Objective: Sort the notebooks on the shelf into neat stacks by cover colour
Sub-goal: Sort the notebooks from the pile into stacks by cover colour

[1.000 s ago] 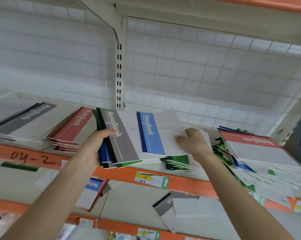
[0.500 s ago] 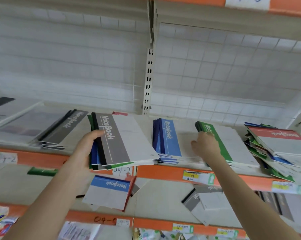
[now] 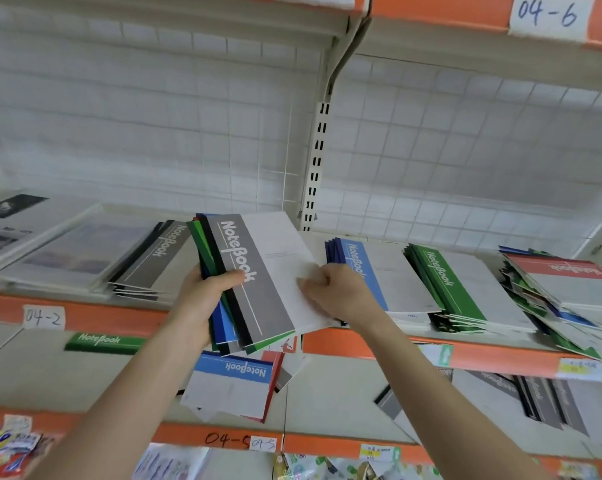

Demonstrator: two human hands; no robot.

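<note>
My left hand (image 3: 206,292) grips a mixed bundle of notebooks by its spine edge, thumb across the cover, held in front of the shelf. A grey-banded notebook (image 3: 258,271) tops the bundle, with green, blue and black spines under it. My right hand (image 3: 334,292) pinches the white right edge of that grey notebook. On the shelf lie a grey stack (image 3: 154,265) at the left, a blue stack (image 3: 379,275) just behind my right hand, and a green stack (image 3: 465,289) beyond it. A messy mixed pile topped by a red notebook (image 3: 562,278) sits at the far right.
The orange shelf lip (image 3: 85,317) carries a "04-2" label. Flat white booklets (image 3: 67,251) lie left of the grey stack. On the shelf below lie a blue notebook (image 3: 233,386), a green one (image 3: 102,342) and grey ones (image 3: 541,400). A slotted upright post (image 3: 315,168) splits the back wall.
My right hand has left the green stack and come left to pinch the top grey notebook of the bundle. The bundle in my left hand has tilted more upright.
</note>
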